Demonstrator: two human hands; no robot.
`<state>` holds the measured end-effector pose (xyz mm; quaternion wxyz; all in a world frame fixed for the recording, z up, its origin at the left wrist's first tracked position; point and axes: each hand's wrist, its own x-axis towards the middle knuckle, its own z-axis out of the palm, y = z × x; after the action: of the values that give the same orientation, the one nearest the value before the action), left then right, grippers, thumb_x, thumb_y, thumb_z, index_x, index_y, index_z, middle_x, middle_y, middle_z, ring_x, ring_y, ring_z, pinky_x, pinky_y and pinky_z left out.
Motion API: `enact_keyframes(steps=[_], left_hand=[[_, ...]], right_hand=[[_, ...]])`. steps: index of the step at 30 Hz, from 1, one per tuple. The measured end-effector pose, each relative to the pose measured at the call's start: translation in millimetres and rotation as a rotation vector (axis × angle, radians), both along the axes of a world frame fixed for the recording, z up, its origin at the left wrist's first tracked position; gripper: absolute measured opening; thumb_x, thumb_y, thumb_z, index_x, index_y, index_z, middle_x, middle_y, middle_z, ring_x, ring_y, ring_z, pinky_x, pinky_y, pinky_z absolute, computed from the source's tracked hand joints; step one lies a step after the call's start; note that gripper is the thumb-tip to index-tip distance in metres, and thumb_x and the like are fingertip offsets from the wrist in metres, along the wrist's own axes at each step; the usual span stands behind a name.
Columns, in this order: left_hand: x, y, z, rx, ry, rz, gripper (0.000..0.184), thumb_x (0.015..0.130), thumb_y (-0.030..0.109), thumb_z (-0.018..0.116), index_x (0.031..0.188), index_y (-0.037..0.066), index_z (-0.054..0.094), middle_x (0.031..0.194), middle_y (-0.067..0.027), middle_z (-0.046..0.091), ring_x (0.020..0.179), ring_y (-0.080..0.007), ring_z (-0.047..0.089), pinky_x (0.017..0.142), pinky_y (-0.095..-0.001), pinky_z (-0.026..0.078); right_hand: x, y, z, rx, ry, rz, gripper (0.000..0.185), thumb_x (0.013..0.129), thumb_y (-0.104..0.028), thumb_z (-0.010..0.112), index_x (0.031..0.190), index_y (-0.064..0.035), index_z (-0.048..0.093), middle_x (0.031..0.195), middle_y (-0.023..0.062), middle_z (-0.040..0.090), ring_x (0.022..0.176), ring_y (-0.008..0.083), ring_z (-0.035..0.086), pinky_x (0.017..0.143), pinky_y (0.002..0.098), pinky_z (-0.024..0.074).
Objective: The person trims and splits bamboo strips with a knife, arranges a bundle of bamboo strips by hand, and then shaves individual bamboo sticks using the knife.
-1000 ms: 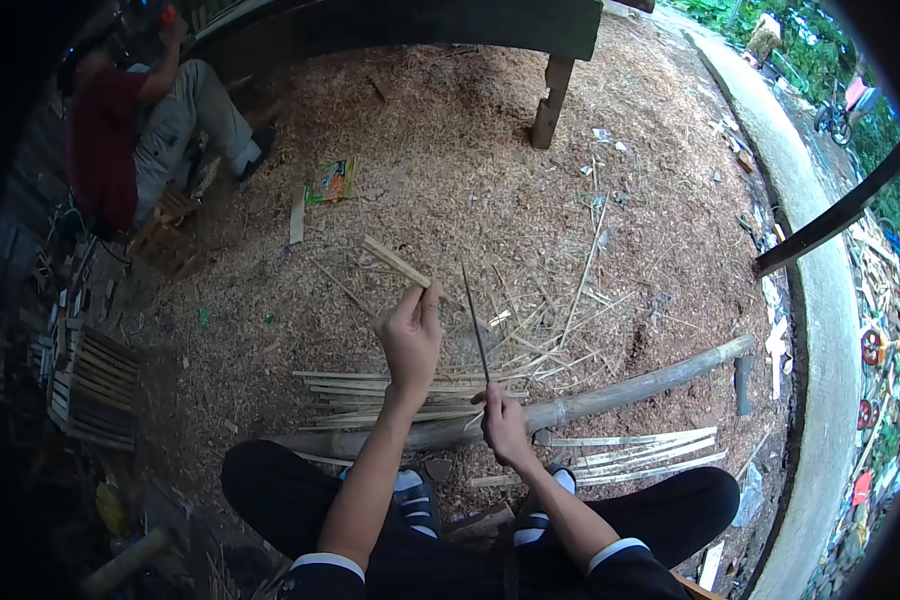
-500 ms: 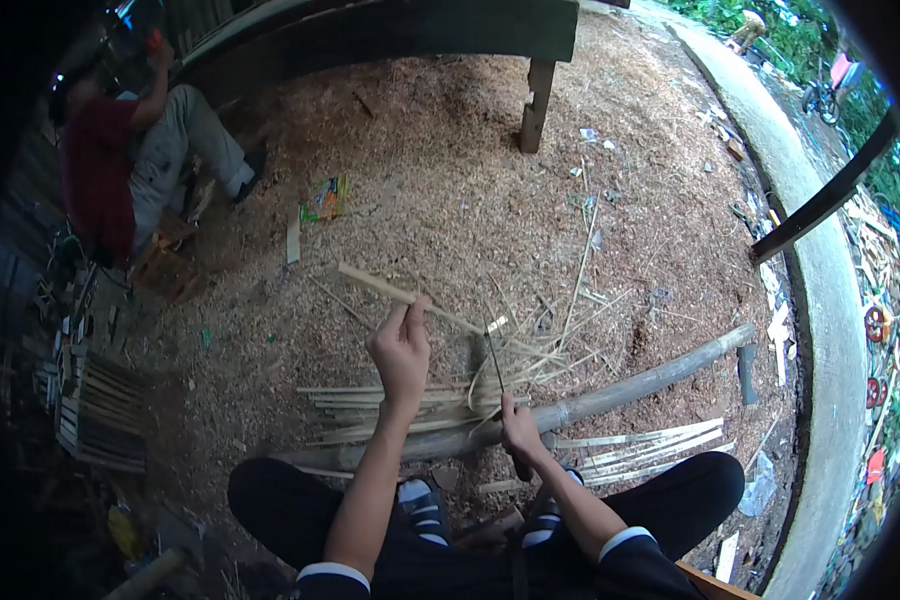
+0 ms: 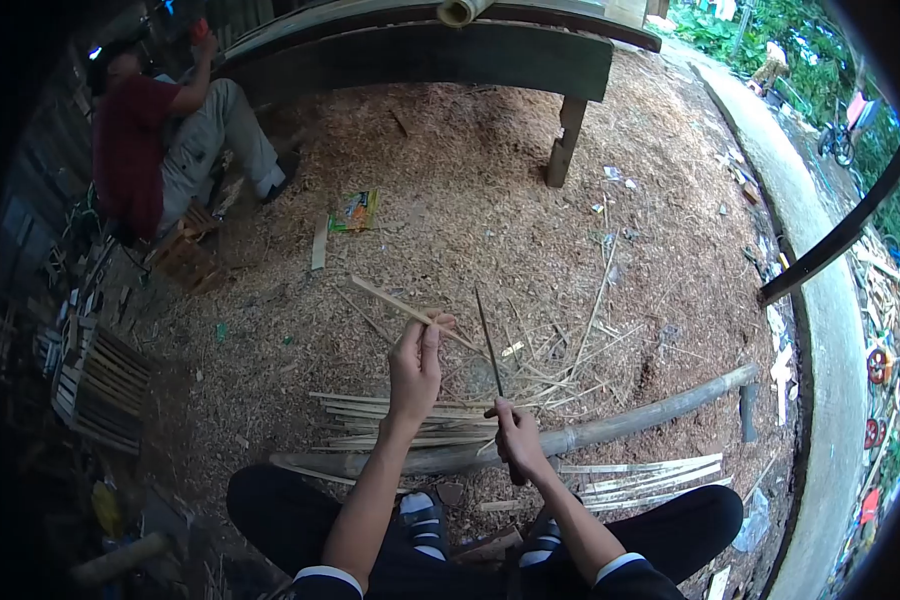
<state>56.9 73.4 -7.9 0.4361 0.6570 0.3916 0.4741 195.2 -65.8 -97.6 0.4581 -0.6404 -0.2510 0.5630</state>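
Observation:
My left hand (image 3: 416, 368) is closed around a thin, pale bamboo strip (image 3: 378, 292) that slants down to the right. In my right hand (image 3: 519, 437) is the handle of a knife (image 3: 487, 338), its narrow dark blade pointing up and away from me. The strip's lower end comes close to the blade; whether they touch I cannot tell. Below both hands a long grey bamboo pole (image 3: 620, 424) lies across the ground in front of my feet. Split strips (image 3: 355, 412) lie beyond the pole on the left, and more strips (image 3: 660, 482) lie on its near side at right.
Wood shavings cover the ground, with thin scraps (image 3: 560, 370) past the knife. A hatchet-like tool (image 3: 749, 410) rests by the pole's right end. A wooden bench (image 3: 420, 60) stands ahead; a seated person (image 3: 160, 150) is at far left. A concrete curb (image 3: 820, 290) runs along the right.
The knife blade has swung more upright and reaches farther forward. My left hand has turned, and its strip now looks narrower, seen more edge-on. The whole view has shifted slightly with my head.

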Motion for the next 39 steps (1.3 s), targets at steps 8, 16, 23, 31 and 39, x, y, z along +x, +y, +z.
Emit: enact_keyframes(steps=[8,16,23,31,39], left_hand=[[0.0,-11.6,2.2,0.036,0.021,-0.055,0.025,0.106,0.016,0.044,0.119,-0.003,0.055,0.112,-0.0163,0.069,0.107,-0.0241,0.068,0.090,-0.0346,0.054],[15.2,-25.8,35.1,0.156,0.082,-0.049,0.033,0.104,0.019,0.050,0.129,-0.002,0.057,0.111,-0.0170,0.070,0.100,-0.0270,0.071,0.084,-0.0368,0.057],[28.1,-32.6,39.7,0.247,0.024,-0.084,0.021,0.094,0.015,0.067,0.107,-0.002,0.070,0.104,-0.0128,0.074,0.092,-0.0208,0.073,0.079,-0.0325,0.057],[44.7,-33.8,39.9,0.344,0.024,-0.115,0.014,0.081,0.011,0.078,0.095,0.007,0.075,0.086,-0.0073,0.073,0.078,-0.0232,0.071,0.066,-0.0342,0.054],[54.6,-33.7,47.8,0.251,-0.042,-0.161,0.010,0.080,0.008,0.079,0.089,0.005,0.075,0.085,-0.0048,0.072,0.079,-0.0150,0.068,0.070,-0.0287,0.054]], right_hand=[[-9.6,2.3,59.4,0.140,0.036,-0.079,0.047,0.105,-0.043,0.047,0.105,0.0008,0.065,0.049,-0.0047,0.041,0.039,0.0060,0.038,0.039,0.0260,0.0282],[-0.2,-1.4,98.6,0.246,-0.027,-0.136,0.042,0.106,-0.038,0.047,0.106,-0.0001,0.065,0.048,-0.0047,0.042,0.038,0.0045,0.039,0.038,0.0238,0.0281],[15.8,-9.1,112.3,0.299,-0.126,-0.055,0.046,0.106,-0.041,0.046,0.106,0.0019,0.062,0.052,-0.0037,0.045,0.039,0.0054,0.042,0.038,0.0231,0.0318],[32.1,-19.6,175.3,0.500,-0.266,-0.141,0.032,0.105,-0.027,0.049,0.104,0.0016,0.063,0.060,-0.0034,0.049,0.046,0.0042,0.044,0.044,0.0217,0.0324],[46.8,-15.0,220.5,0.549,-0.226,-0.012,0.053,0.109,-0.037,0.033,0.111,0.0066,0.063,0.055,-0.0021,0.047,0.042,0.0047,0.043,0.040,0.0218,0.0325]])
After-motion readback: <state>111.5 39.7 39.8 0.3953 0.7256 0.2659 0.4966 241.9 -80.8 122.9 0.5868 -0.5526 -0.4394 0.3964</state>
